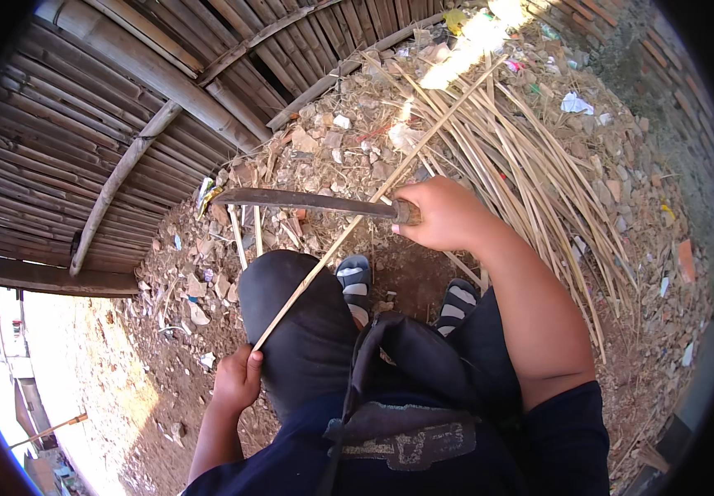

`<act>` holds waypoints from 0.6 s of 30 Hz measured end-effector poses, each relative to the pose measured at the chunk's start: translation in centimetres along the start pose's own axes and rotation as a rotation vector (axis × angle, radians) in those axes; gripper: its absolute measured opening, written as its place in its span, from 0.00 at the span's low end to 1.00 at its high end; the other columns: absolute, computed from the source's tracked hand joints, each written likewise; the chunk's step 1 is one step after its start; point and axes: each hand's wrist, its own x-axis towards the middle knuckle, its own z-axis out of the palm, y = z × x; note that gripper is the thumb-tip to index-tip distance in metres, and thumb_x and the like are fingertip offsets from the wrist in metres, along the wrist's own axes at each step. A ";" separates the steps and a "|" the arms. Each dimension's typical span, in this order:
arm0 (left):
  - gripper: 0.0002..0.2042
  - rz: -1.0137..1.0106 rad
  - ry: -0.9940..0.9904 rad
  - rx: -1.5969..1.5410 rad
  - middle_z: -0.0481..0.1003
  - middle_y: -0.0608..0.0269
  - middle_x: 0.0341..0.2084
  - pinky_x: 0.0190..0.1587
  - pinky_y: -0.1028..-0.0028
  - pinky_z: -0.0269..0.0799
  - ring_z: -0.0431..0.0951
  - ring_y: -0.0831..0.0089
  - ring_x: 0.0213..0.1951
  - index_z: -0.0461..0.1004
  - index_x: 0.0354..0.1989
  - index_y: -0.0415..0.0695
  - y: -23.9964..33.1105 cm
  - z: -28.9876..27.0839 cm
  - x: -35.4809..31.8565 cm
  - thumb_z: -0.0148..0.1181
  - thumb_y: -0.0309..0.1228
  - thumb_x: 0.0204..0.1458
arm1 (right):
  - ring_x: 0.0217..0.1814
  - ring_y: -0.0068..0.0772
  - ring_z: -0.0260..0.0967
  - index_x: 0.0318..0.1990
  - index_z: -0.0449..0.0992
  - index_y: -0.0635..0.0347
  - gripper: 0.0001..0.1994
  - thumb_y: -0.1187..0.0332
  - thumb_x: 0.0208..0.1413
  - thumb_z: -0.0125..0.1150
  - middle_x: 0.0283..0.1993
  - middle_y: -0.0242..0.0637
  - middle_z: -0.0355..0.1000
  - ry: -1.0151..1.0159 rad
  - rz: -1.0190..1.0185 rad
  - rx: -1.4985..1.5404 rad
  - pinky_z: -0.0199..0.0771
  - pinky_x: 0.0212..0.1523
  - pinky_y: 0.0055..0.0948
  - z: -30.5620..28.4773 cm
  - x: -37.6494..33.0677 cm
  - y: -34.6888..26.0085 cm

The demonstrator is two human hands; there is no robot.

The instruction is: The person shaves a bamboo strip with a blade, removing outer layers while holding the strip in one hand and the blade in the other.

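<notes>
Bare dirt ground [125, 355] strewn with rubble underfoot. Left hand [239, 380] pinches a long thin bamboo strip [348, 227] across the raised knee; right hand [444, 213] grips a dark machete [299, 200] tight. Beyond, split bamboo pile [530, 157], slatted fence [84, 140].

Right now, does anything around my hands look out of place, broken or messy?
Nothing odd in the hands: the right hand grips a long dark blade laid across a thin bamboo strip, whose near end the left hand holds. The ground is messy, though: broken brick bits, paper scraps and loose bamboo strips lie scattered.
</notes>
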 end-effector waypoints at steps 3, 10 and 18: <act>0.22 -0.047 -0.051 -0.182 0.71 0.43 0.18 0.28 0.53 0.69 0.76 0.40 0.24 0.67 0.29 0.39 -0.7 -0.1 -0.2 0.50 0.45 0.71 | 0.40 0.56 0.79 0.51 0.83 0.54 0.20 0.57 0.52 0.74 0.33 0.50 0.79 0.087 -0.037 0.060 0.76 0.42 0.48 0.4 -0.1 1.1; 0.24 -0.047 -0.057 -0.234 0.70 0.48 0.17 0.28 0.58 0.68 0.74 0.49 0.21 0.67 0.28 0.38 -1.6 0.3 -0.6 0.48 0.45 0.72 | 0.44 0.53 0.80 0.50 0.83 0.53 0.19 0.55 0.53 0.73 0.36 0.46 0.81 0.027 -0.042 -0.130 0.78 0.46 0.49 -0.4 0.1 0.0; 0.24 -0.103 -0.150 -0.371 0.68 0.56 0.16 0.29 0.64 0.67 0.69 0.69 0.22 0.70 0.29 0.38 -2.3 -0.1 -0.2 0.48 0.45 0.73 | 0.46 0.53 0.80 0.48 0.82 0.53 0.16 0.58 0.56 0.71 0.37 0.47 0.81 0.087 0.167 -0.024 0.79 0.47 0.49 -1.5 0.7 0.3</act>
